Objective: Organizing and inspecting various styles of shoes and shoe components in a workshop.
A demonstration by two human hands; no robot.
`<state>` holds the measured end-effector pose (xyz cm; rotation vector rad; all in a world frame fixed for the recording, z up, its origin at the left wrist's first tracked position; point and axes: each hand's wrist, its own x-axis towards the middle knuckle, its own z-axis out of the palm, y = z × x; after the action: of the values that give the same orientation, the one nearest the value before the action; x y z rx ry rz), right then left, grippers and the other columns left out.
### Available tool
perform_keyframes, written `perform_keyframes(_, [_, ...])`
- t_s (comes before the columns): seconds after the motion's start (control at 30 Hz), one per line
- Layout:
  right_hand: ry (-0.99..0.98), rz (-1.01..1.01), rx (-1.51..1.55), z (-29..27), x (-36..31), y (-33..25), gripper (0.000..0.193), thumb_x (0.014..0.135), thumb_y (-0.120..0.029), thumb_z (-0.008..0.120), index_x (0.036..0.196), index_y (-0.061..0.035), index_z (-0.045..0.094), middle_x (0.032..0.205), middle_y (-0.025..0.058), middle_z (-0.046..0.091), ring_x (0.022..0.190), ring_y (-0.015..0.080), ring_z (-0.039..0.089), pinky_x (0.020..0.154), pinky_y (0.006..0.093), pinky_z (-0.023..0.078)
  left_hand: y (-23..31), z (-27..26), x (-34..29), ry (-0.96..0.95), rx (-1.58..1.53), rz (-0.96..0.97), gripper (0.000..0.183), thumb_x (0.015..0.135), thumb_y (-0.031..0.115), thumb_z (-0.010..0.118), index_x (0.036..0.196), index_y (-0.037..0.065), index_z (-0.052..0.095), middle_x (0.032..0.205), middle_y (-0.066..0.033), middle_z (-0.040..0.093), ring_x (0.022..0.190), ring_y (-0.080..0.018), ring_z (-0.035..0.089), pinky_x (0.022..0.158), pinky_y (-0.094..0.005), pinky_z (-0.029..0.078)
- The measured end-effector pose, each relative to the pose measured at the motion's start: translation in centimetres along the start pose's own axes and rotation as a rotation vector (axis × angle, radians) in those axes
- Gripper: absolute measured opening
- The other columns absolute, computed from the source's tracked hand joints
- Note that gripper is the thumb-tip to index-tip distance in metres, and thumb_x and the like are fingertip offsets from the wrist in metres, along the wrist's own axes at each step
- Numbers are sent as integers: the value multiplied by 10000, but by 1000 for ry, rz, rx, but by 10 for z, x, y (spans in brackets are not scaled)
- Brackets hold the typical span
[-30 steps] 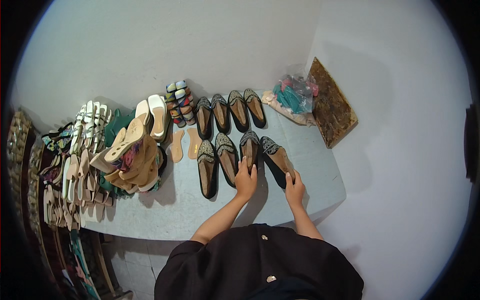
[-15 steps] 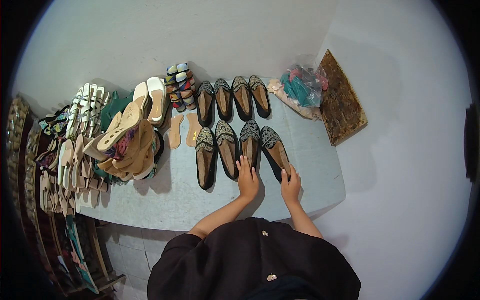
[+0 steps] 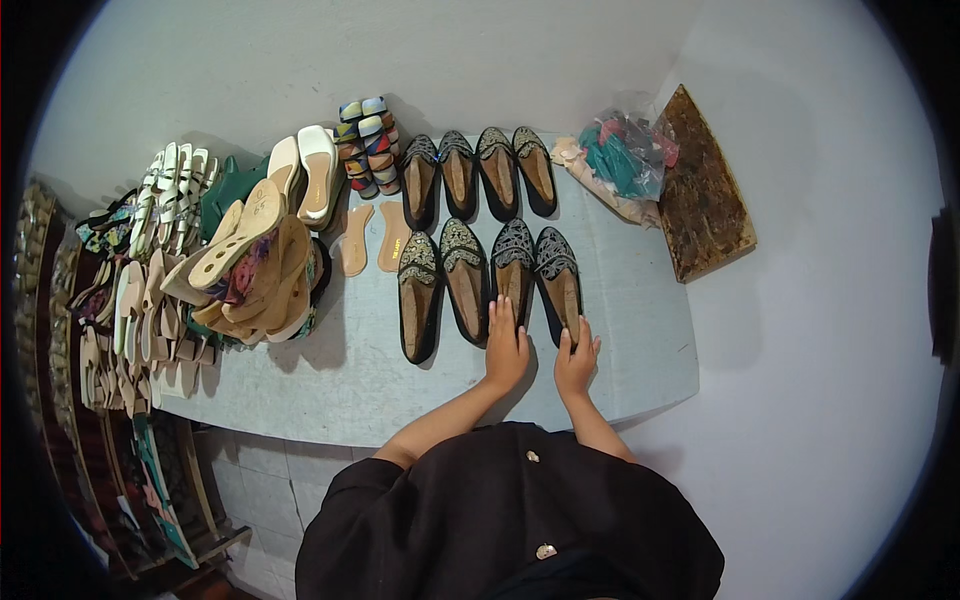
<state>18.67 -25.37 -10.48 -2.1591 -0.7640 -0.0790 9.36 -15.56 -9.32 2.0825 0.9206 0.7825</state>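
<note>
Black loafers with silver- and gold-patterned uppers and brown insoles stand in two rows on the pale blue-grey covered table (image 3: 640, 340). My left hand (image 3: 508, 345) lies with its fingers stretched out on the heel of the third loafer (image 3: 513, 250) of the near row. At that row's right end, my right hand (image 3: 576, 365) has its thumb and fingers around the heel of another loafer (image 3: 558, 265). To their left stand two gold-patterned loafers (image 3: 465, 285), untouched. The far row (image 3: 497, 185) also points its toes toward the wall.
Wedge sandals (image 3: 245, 245) are piled at the left, beside white slides (image 3: 318, 175) and a multicoloured stack (image 3: 369, 145). Two tan insoles (image 3: 356, 240) lie near the loafers. At the back right are a plastic bag (image 3: 630, 155) of cloth and a brown board (image 3: 705, 190). Shoe racks (image 3: 60, 330) stand left.
The near row's rightmost loafer has turned straighter and come closer to its neighbour, with my right hand at its heel. My left hand stays at the third loafer. The view has shifted slightly.
</note>
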Motion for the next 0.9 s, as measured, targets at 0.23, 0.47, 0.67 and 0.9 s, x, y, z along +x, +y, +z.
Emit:
perform_keyframes(0.23, [-42, -18, -5, 7, 11, 1, 409, 891, -226, 526, 1224, 7, 477, 1209, 218, 525, 1159, 357, 479, 1036, 538, 224, 8, -11, 24, -117, 211, 165, 563, 842, 87, 459, 1358, -45, 276, 1412, -249, 261, 1325, -402, 224, 1053, -505, 216])
perform_keyframes(0.47, [-108, -55, -119, 7, 16, 3, 456, 887, -255, 532, 1243, 8, 423, 1227, 218, 511, 1183, 350, 461, 1029, 588, 182, -5, -9, 25, -164, 354, 307, 615, 757, 10, 499, 1348, -1, 329, 1418, -207, 280, 1313, -373, 269, 1030, -502, 272])
perform_keyframes(0.67, [-375, 110, -159, -13, 28, -18, 551, 885, -299, 516, 1318, -14, 330, 1353, 240, 370, 1280, 348, 344, 997, 676, 50, 14, -27, 29, -194, 309, 277, 567, 784, 127, 562, 1329, 85, 413, 1415, -186, 303, 1319, -350, 276, 1024, -556, 231])
perform_keyframes(0.9, [-336, -216, -194, -16, 26, -94, 639, 867, -391, 511, 1389, -108, 277, 1461, 201, 174, 1365, 363, 122, 990, 677, 26, -14, -112, -5, 71, 379, 277, 628, 789, 228, 599, 1356, 87, 370, 1433, -225, 251, 1338, -400, 197, 1030, -595, 129])
